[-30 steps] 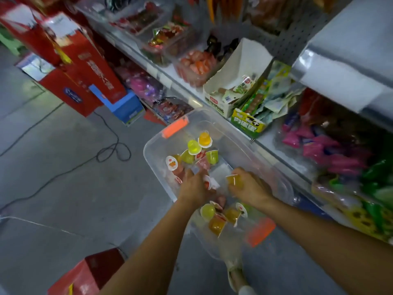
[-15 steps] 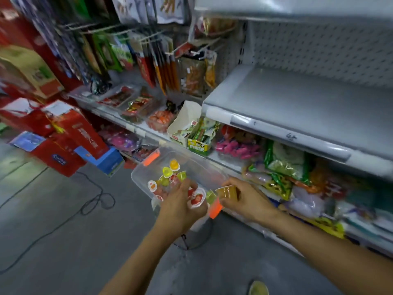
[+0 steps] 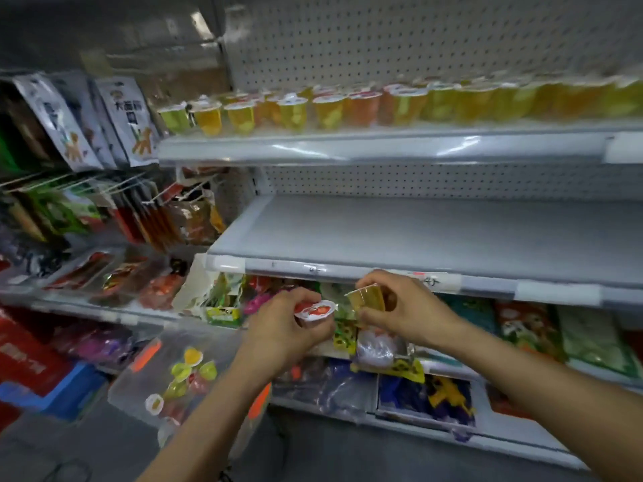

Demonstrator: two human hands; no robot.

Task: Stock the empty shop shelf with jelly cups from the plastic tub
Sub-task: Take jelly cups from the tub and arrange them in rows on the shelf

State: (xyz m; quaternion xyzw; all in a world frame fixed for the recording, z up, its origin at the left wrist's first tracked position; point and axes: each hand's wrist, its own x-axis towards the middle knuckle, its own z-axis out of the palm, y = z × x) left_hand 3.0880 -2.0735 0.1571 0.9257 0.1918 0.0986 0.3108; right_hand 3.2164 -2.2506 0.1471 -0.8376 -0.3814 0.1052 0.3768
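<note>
My left hand grips a jelly cup with a red-and-white lid. My right hand holds a yellow jelly cup tilted on its side. Both hands are raised just below the front edge of the bare grey shelf. The clear plastic tub with orange clips sits low at the left and holds several loose jelly cups. The shelf above carries a long row of jelly cups.
Snack packets fill the shelves under my hands. Hanging packets and trays of sweets are on the left. Red and blue boxes stand on the floor at the far left.
Both hands came up out of the tub, each with a jelly cup, to the level of the bare shelf's front edge. The view tilted upward, revealing the stocked top shelf.
</note>
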